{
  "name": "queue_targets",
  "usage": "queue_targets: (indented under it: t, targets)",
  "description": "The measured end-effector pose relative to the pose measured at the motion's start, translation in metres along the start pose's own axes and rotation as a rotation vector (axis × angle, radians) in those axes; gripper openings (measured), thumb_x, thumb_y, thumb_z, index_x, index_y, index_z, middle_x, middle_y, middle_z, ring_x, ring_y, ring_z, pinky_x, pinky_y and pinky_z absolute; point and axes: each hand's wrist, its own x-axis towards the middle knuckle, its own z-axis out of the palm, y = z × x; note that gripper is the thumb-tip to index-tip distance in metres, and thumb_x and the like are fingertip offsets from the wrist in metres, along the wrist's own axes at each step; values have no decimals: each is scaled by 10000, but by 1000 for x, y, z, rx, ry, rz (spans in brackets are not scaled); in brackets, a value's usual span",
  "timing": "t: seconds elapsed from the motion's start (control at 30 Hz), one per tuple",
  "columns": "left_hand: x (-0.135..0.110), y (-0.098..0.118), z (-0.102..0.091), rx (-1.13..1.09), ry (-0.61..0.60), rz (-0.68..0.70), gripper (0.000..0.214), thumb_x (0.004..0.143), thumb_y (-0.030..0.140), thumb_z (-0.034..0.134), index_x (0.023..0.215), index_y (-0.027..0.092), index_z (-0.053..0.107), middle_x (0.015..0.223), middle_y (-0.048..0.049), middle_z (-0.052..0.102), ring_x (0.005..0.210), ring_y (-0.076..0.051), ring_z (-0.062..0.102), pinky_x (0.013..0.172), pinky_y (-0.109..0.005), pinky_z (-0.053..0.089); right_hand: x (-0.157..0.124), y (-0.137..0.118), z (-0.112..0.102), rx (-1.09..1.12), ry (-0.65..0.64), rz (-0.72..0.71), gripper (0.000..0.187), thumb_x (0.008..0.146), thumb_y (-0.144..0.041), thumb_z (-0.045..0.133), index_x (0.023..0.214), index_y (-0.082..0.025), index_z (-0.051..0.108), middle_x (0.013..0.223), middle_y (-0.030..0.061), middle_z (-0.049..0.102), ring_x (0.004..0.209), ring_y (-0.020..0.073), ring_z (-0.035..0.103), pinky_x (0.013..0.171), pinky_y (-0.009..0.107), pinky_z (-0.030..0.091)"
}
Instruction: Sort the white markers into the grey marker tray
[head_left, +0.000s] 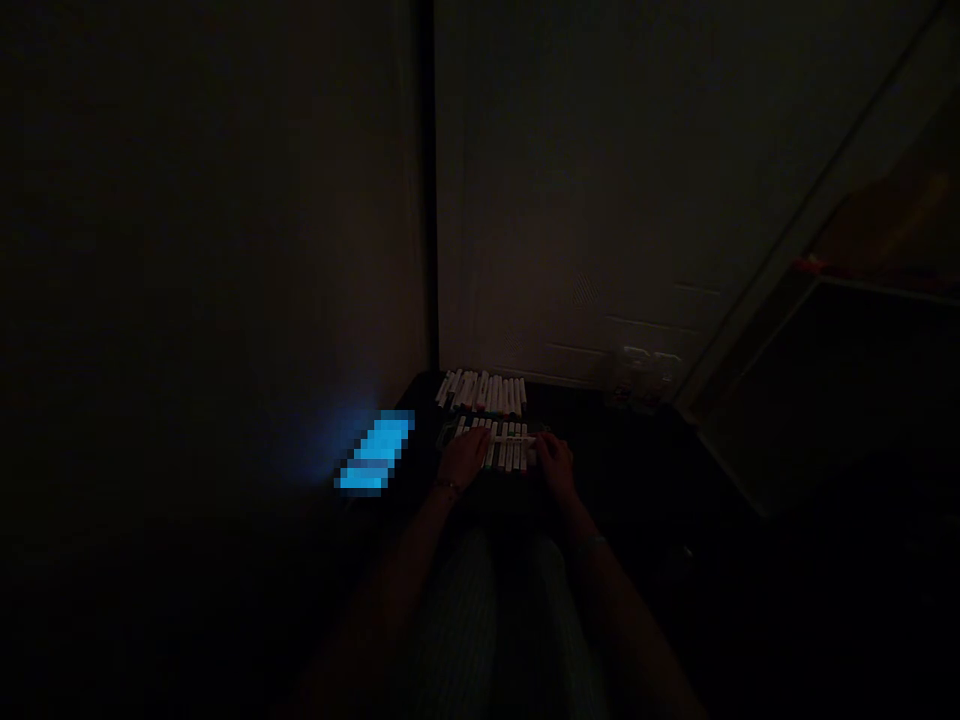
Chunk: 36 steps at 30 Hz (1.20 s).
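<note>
In dim light, a white marker (pixel 513 439) lies crosswise between my two hands, over a row of upright-lying white markers (pixel 508 459). My left hand (pixel 465 456) is closed at the marker's left end. At its right end, my right hand (pixel 554 461) has its fingers pinched around it. Behind this row lies a second, fuller row of white markers (pixel 487 392), packed side by side with a few slanting. Some of the front row is hidden by my left hand, and the colours of the marker ends are hard to make out.
A glowing blue, pixelated screen (pixel 377 453) lies left of the markers. At the back right stands a clear plastic container (pixel 646 378), near the wall (pixel 570 200). The dark tabletop (pixel 630 455) meets walls at the left and back. My legs (pixel 457 610) are below.
</note>
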Motion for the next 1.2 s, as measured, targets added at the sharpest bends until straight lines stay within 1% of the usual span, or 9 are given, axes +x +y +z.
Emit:
queue_targets:
  t: [0.2, 0.37, 0.5, 0.7, 0.83, 1.0, 1.2]
  targets:
    - [1, 1, -3, 8, -9, -4, 297, 884, 286, 295, 1052, 208, 528, 1046, -44, 602, 957, -147, 554, 854, -274, 420, 1, 2, 2, 33, 28, -6, 344, 834, -426, 355, 1013, -254, 595, 907, 12, 605, 884, 158, 519, 804, 274, 354]
    - [-1, 2, -5, 11, -6, 6, 309, 889, 282, 277, 1057, 205, 525, 1051, -44, 598, 963, -147, 550, 856, -272, 417, 0, 2, 1, 30, 27, -10, 342, 848, -399, 331, 993, -243, 599, 907, 13, 610, 888, 155, 517, 806, 272, 352]
    - [-1, 2, -4, 37, -25, 5, 306, 893, 287, 268, 1042, 205, 522, 1038, -42, 601, 954, -141, 549, 852, -265, 412, 1, 1, 1, 46, 26, -7, 338, 843, -400, 344, 991, -225, 593, 898, 19, 613, 871, 155, 522, 783, 263, 362]
    - [0, 3, -4, 36, -17, -3, 307, 896, 300, 255, 1023, 216, 521, 1004, -34, 608, 931, -142, 556, 850, -265, 406, 0, 1, 1, 44, 41, 5, 343, 829, -416, 371, 1022, -222, 578, 876, 21, 615, 846, 161, 528, 769, 274, 367]
    - [0, 5, -5, 32, -1, -20, 292, 892, 302, 274, 1004, 217, 529, 981, -36, 613, 919, -153, 562, 830, -271, 413, 1, 0, 1, 53, 36, 1, 332, 824, -413, 378, 1003, -222, 582, 869, 19, 617, 847, 163, 528, 764, 274, 369]
    - [-1, 7, -8, 41, -12, -36, 291, 893, 300, 271, 978, 212, 534, 941, -38, 616, 886, -148, 568, 804, -262, 419, 1, -1, 0, 38, 23, 14, 326, 814, -419, 391, 982, -231, 596, 845, 11, 615, 848, 160, 526, 771, 272, 367]
    - [-1, 5, -6, 40, 7, -18, 302, 894, 319, 263, 988, 207, 527, 975, -39, 613, 900, -152, 565, 808, -266, 419, 2, 0, 0, 56, 11, 17, 313, 807, -415, 407, 958, -228, 608, 835, 17, 617, 838, 164, 531, 756, 268, 376]
